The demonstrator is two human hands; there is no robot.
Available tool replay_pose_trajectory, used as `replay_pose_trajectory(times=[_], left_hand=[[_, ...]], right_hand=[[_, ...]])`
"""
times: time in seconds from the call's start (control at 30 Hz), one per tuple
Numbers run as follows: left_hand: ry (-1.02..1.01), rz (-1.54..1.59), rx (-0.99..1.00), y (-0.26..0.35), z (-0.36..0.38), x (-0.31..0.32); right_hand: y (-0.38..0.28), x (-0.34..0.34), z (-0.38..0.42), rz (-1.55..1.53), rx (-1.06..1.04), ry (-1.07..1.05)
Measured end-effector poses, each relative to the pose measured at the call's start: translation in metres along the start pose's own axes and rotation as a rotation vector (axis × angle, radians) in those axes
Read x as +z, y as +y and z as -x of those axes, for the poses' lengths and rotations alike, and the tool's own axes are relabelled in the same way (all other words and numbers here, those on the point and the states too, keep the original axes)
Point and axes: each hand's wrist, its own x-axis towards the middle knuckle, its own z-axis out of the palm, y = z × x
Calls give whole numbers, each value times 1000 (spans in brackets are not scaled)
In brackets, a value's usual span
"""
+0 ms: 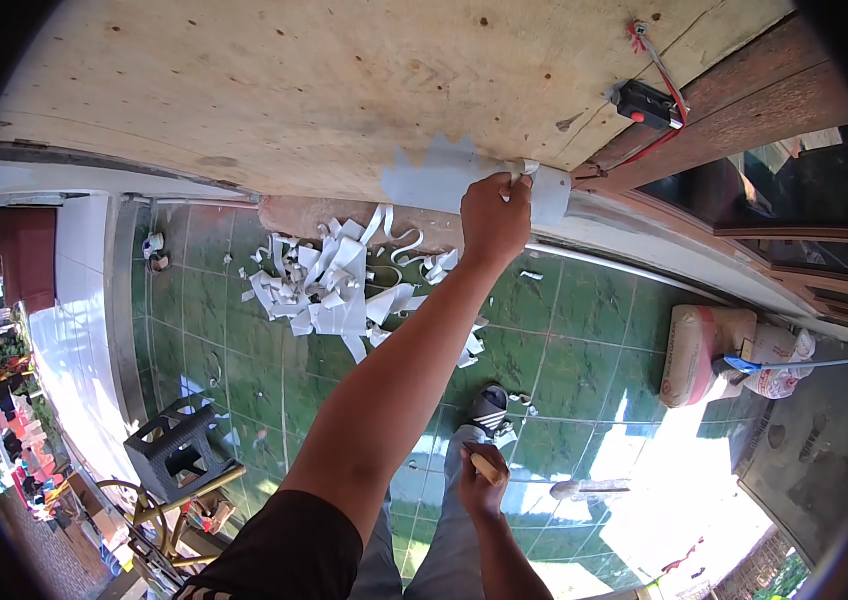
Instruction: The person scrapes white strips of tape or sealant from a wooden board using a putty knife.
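My left hand (496,218) is stretched forward against the plywood panel (274,80). Its fingers are closed in a pinch on a whitish strip (530,167) at the edge of a light grey sheet (431,180). That sheet sticks to the panel's lower edge and has a jagged torn border. Low in front of my body, my right hand (482,482) is wrapped round a tool with a wooden handle (490,467); its working end is hidden. Below the panel, a heap of torn white strips (329,280) lies on the floor.
Green tiles (584,370) cover the floor. My sandalled foot (489,408) stands near scraps. A dark plastic stool (182,450) is at the left, filled sacks (709,352) at the right. A black device (647,105) with a red wire hangs by the wooden window frame (744,110).
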Motion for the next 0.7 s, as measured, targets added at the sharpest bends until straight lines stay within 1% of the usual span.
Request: replay_pose_trajectory(times=[0.07, 0.17, 0.27, 0.33, 0.37, 0.47, 0.5, 0.53, 0.6, 0.63, 0.7], left_hand=[[-8, 47, -87, 1, 11, -5], [-72, 82, -142, -19, 23, -8], [-130, 128, -140, -35, 28, -12], [-10, 109, 85, -30, 29, -9], [51, 99, 194, -27, 31, -6], [98, 165, 228, -7, 42, -3], [42, 172, 234, 4, 45, -8], [28, 99, 276, 0, 46, -8], [4, -49, 358, -19, 46, -2], [78, 30, 294, -28, 43, 5], [101, 89, 70, -17, 41, 0]], right_hand=[[0, -2, -1, 8, -5, 6], [1, -3, -2, 1, 0, 9], [-1, -6, -8, 2, -37, 28], [-9, -16, -24, 14, -94, 58], [-12, -22, -37, 18, -83, 63], [-27, -42, -86, 15, -141, 214], [-36, -51, -105, 46, -151, 251], [-46, -61, -125, 78, -161, 287], [-66, -81, -169, 153, -302, 357], [-76, -90, -191, 178, -368, 381], [-98, -102, -234, 178, -495, 405]])
